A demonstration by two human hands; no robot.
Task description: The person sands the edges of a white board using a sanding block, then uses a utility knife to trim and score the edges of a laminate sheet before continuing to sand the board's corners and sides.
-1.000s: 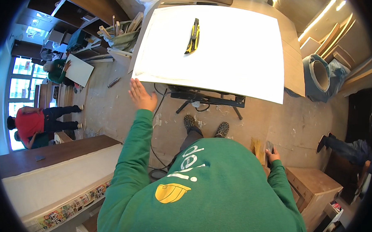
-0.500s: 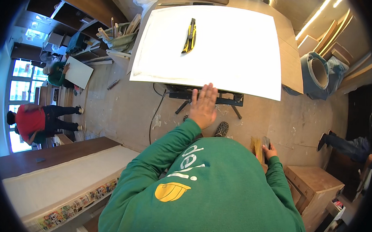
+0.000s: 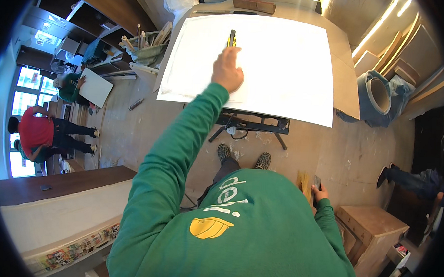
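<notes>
A large white board point(image 3: 284, 67) lies across a brown sheet on a stand in front of me. My left hand point(image 3: 228, 72) reaches over the board, its fingers curled over the lower part of a yellow and black utility knife point(image 3: 232, 39); only the knife's upper end shows. Low on the right, beside my body, my right hand point(image 3: 321, 193) is closed around a small, flat, dark grey thing point(image 3: 317, 183) whose kind I cannot make out. Next to it is a tan bristle brush point(image 3: 304, 185); its handle is mostly hidden.
The stand's black frame point(image 3: 252, 124) shows under the board's near edge. A wooden cabinet point(image 3: 372, 217) stands right, behind a blue bag with a roll point(image 3: 377, 93). Left are a long bench point(image 3: 65, 216), a person in red point(image 3: 36, 133) and another holding a white panel point(image 3: 96, 87).
My left hand has moved from the board's near edge up and left onto the utility knife. My right hand stays low at my side, still closed on the grey thing.
</notes>
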